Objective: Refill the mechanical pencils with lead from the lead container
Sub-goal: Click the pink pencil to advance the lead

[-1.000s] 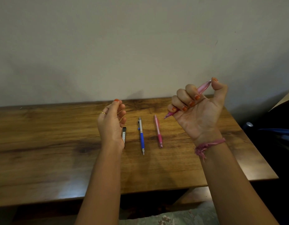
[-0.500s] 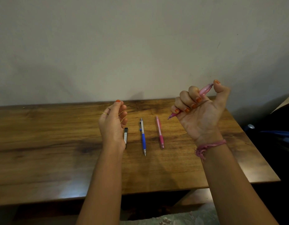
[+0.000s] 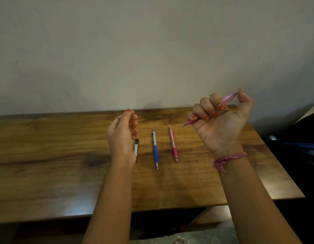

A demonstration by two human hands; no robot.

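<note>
My right hand is raised above the table and grips a translucent pink mechanical pencil in a fist. The tip points down-left and my thumb rests on its top end. My left hand hovers over the table with fingers curled toward the thumb; whether it holds anything is hidden. A black lead container lies on the table just right of that hand, partly covered by it. A blue and silver pencil and another pink pencil lie side by side to its right.
The wooden table stands against a plain wall. Its right edge runs close to my right forearm, with dark objects beyond it. A patterned fabric shows below the front edge.
My right hand has drifted slightly to the right with the pink pencil still in its grip. The left hand and the things on the table stay put.
</note>
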